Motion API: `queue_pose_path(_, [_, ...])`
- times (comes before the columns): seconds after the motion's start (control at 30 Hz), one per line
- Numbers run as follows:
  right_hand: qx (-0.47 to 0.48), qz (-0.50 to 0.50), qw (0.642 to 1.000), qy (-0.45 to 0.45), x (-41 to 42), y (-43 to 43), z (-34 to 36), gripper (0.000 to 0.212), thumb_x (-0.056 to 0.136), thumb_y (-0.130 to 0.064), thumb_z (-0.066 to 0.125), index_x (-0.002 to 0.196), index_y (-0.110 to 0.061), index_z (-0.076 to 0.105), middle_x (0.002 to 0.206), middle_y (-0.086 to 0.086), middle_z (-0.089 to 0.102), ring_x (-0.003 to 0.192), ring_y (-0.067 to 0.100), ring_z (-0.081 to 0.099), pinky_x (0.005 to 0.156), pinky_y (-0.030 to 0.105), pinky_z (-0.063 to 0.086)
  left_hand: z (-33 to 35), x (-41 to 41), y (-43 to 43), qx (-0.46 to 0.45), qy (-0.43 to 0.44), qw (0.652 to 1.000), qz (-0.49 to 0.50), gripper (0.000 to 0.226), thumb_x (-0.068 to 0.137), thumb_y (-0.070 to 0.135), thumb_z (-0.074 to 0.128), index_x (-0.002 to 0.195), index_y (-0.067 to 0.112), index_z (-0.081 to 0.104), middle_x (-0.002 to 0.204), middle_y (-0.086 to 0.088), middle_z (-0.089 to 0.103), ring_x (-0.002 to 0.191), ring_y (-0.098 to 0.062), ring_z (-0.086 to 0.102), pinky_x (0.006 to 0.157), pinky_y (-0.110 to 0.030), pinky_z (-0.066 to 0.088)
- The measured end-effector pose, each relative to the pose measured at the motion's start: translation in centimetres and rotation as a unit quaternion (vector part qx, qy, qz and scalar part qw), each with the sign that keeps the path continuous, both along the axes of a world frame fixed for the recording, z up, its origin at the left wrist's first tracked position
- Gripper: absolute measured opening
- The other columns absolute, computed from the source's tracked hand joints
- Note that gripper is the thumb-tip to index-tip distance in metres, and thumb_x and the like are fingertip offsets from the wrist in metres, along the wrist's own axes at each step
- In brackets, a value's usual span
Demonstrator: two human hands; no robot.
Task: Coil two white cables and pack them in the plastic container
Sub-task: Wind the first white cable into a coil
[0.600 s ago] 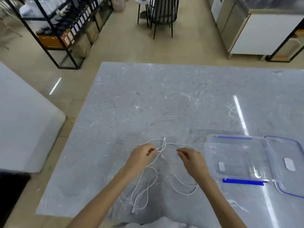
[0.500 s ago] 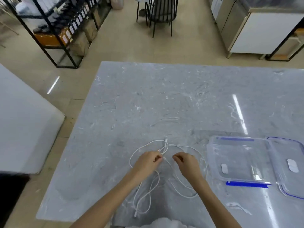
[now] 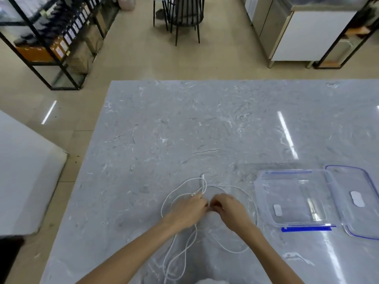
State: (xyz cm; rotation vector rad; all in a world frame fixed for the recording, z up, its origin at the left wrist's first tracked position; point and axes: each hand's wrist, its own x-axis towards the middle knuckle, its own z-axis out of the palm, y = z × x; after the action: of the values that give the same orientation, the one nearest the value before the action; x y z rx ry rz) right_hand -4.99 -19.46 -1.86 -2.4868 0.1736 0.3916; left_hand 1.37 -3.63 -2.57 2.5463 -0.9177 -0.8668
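Loose white cables (image 3: 185, 249) lie in tangled loops on the grey marble table (image 3: 184, 130), near its front edge. My left hand (image 3: 188, 212) grips strands of the cables, a plug end sticking out above its fingers. Right beside it, almost touching, my right hand (image 3: 229, 210) pinches a strand with curled fingers. I cannot tell the two cables apart. To the right stands the clear plastic container (image 3: 264, 193) with blue trim, nothing in it, and its clear lid (image 3: 367, 228) lies open at its right side.
A strip of blue tape (image 3: 307, 229) lies along the container's front. Beyond the table stand a black shelf rack (image 3: 51, 37), a dark chair (image 3: 184, 13) and a white cabinet (image 3: 307, 33). A white surface (image 3: 24, 181) sits at the left.
My hands have drawn together until they nearly meet over the cables. The loops beyond them have spread wider to both sides.
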Motion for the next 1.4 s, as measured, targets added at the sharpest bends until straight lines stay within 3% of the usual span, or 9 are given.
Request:
queue_pose_path(0.17, [0.101, 0.008, 0.986, -0.134, 0.9, -2.2, 6.1, 0.002, 0.093, -0.022, 0.063, 0.092, -0.023, 0.065, 0.083, -0.013, 0.065, 0.079, 0.005, 0.057, 0.071, 0.021, 0.047, 7.5, 2.6, -0.6, -0.174, 0.252, 0.947, 0.094, 0.025, 0.103, 0.021, 0.044, 0.083, 0.018, 0.058, 0.062, 0.003, 0.054, 0.051, -0.010, 0.051, 0.051, -0.026, 0.041])
queue_pose_path(0.37, [0.212, -0.004, 0.963, -0.167, 4.6, -5.0, 15.1, 0.020, 0.098, -0.016, 0.055, 0.092, -0.028, 0.070, 0.073, -0.011, 0.070, 0.064, 0.003, 0.061, 0.056, 0.010, 0.041, 18.9, 6.9, -0.6, -0.400, 0.426, 0.796, 0.155, 0.021, 0.103, 0.019, 0.046, 0.089, 0.011, 0.059, 0.062, 0.005, 0.051, 0.049, -0.008, 0.045, 0.047, -0.019, 0.038])
queue_pose_path(0.6, [0.338, -0.024, 0.882, -0.327, 12.6, -6.5, 28.9, 0.023, 0.099, -0.004, 0.051, 0.086, -0.012, 0.069, 0.068, -0.003, 0.067, 0.064, 0.009, 0.064, 0.060, 0.023, 0.055, 36.0, 11.4, -6.0, -0.588, 0.394, 0.703, 0.061, 0.016, 0.104, 0.015, 0.039, 0.099, 0.007, 0.053, 0.064, 0.006, 0.052, 0.052, -0.006, 0.048, 0.050, -0.018, 0.043])
queue_pose_path(0.73, [0.349, -0.018, 0.870, -0.347, 16.6, -6.0, 34.1, 0.016, 0.097, 0.006, 0.049, 0.103, 0.016, 0.060, 0.077, 0.015, 0.063, 0.063, 0.013, 0.062, 0.062, 0.023, 0.058, 47.2, 12.2, -9.0, -0.682, 0.378, 0.623, 0.065, 0.022, 0.105, 0.012, 0.036, 0.091, 0.007, 0.051, 0.063, 0.003, 0.054, 0.053, -0.007, 0.051, 0.049, -0.017, 0.046])
queue_pose_path(0.9, [0.325, 0.054, 0.925, -0.188, 17.9, -5.4, 34.0, 0.017, 0.097, 0.000, 0.053, 0.100, 0.014, 0.061, 0.079, 0.012, 0.064, 0.061, 0.006, 0.066, 0.066, 0.019, 0.059, 56.1, 10.7, -8.4, -0.702, 0.245, 0.669, 0.008, 0.018, 0.104, 0.010, 0.039, 0.095, 0.005, 0.053, 0.075, -0.005, 0.057, 0.065, -0.014, 0.059, 0.060, -0.023, 0.055])
queue_pose_path(1.0, [0.170, 0.102, 0.976, -0.091, 18.1, -5.1, 31.7, 0.016, 0.098, -0.011, 0.054, 0.091, -0.007, 0.067, 0.090, 0.007, 0.069, 0.075, 0.011, 0.067, 0.081, 0.027, 0.058, 59.4, 9.7, -6.7, -0.731, 0.197, 0.653, -0.015, 0.018, 0.103, 0.009, 0.040, 0.096, 0.003, 0.054, 0.081, -0.010, 0.064, 0.079, -0.022, 0.071, 0.074, -0.030, 0.059])
queue_pose_path(1.07, [0.112, 0.082, 0.988, -0.075, 18.4, -5.2, 31.2, 0.018, 0.097, -0.017, 0.053, 0.094, -0.009, 0.069, 0.095, 0.005, 0.069, 0.081, 0.017, 0.067, 0.092, 0.036, 0.057, 59.7, 9.3, -5.4, -0.717, 0.144, 0.682, -0.007, 0.019, 0.104, 0.010, 0.037, 0.099, 0.002, 0.054, 0.088, -0.013, 0.071, 0.093, -0.028, 0.073, 0.082, -0.034, 0.060])
queue_pose_path(1.2, [0.251, 0.011, 0.955, -0.158, 19.8, -6.5, 34.7, 0.017, 0.099, -0.013, 0.055, 0.090, -0.002, 0.064, 0.088, 0.015, 0.068, 0.065, 0.013, 0.067, 0.075, 0.030, 0.060, 53.0, 10.2, -3.3, -0.610, -0.014, 0.787, 0.096, 0.023, 0.106, 0.013, 0.035, 0.095, 0.005, 0.053, 0.108, -0.016, 0.073, 0.100, -0.028, 0.072, 0.084, -0.034, 0.060])
queue_pose_path(1.4, [0.450, -0.042, 0.855, -0.254, 22.4, -8.6, 43.2, 0.019, 0.099, -0.013, 0.054, 0.110, -0.002, 0.066, 0.088, 0.008, 0.072, 0.072, 0.014, 0.074, 0.066, 0.025, 0.062, 36.8, 11.9, -3.4, -0.516, -0.003, 0.831, 0.209, 0.021, 0.102, 0.011, 0.047, 0.086, 0.012, 0.061, 0.100, -0.002, 0.059, 0.097, -0.019, 0.051, 0.088, -0.041, 0.049])
